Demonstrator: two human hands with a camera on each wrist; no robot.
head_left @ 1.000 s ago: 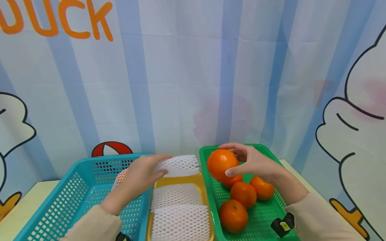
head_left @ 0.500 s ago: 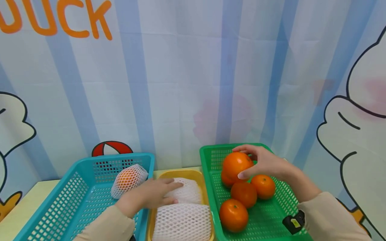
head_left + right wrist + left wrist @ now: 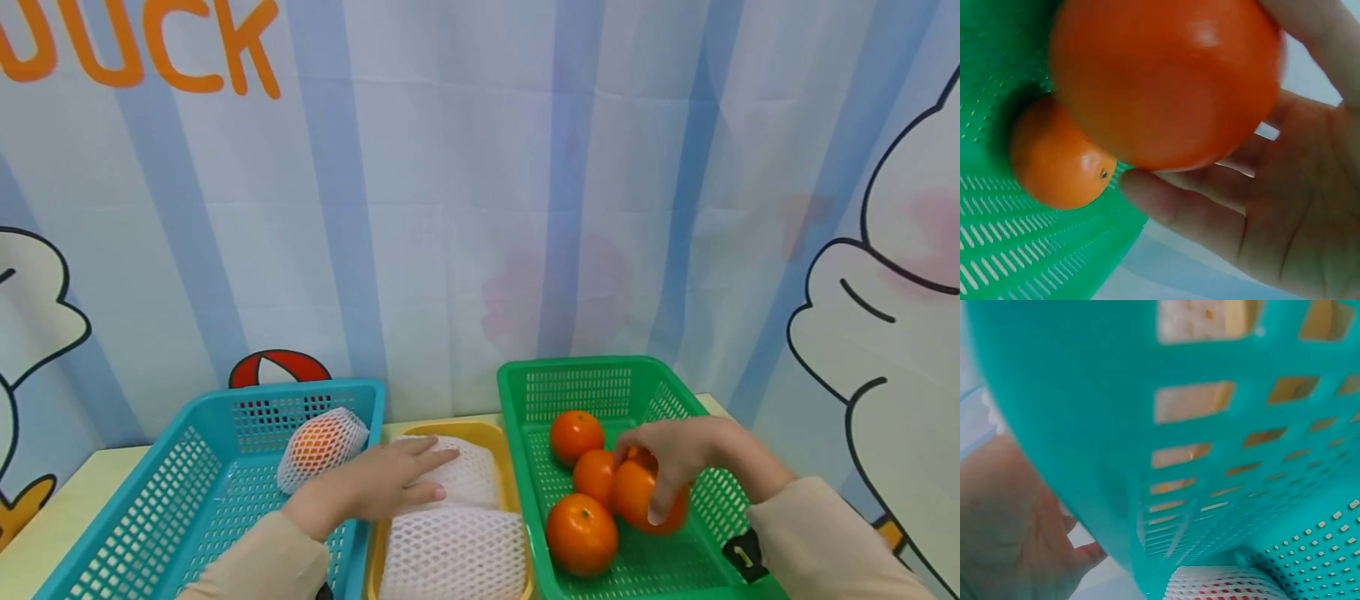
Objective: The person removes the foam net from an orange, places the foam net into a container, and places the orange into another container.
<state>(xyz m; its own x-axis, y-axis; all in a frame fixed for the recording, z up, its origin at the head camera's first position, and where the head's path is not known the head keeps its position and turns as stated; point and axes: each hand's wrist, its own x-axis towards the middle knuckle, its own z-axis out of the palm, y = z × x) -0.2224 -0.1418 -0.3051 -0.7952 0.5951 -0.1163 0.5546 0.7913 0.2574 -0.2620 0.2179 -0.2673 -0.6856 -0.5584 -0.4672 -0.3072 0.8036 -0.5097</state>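
Note:
My right hand [image 3: 678, 462] grips an orange [image 3: 647, 500] inside the green basket [image 3: 525, 508]. In the right wrist view, the thumb and fingers curl around that same orange [image 3: 1172, 87], close to another orange [image 3: 1060, 156]. Several more sit in the basket, among them a back orange [image 3: 577, 437] and a front orange [image 3: 581, 535]. Over the yellow tray [image 3: 375, 558], my left hand [image 3: 378, 479] spreads its fingers above white foam net sleeves [image 3: 453, 554]; whether it touches them cannot be told. A blue basket wall [image 3: 1085, 425] covers much of the left wrist view.
On the left, the blue basket [image 3: 180, 442] bears one netted orange [image 3: 318, 450]. The yellow tray stands between both baskets on a pale table [image 3: 112, 467]. A striped, printed curtain [image 3: 450, 208] hangs close behind.
My left hand let go of a foam net sleeve and came down over the tray. My right hand lowered its orange and carried it rightward within the green basket.

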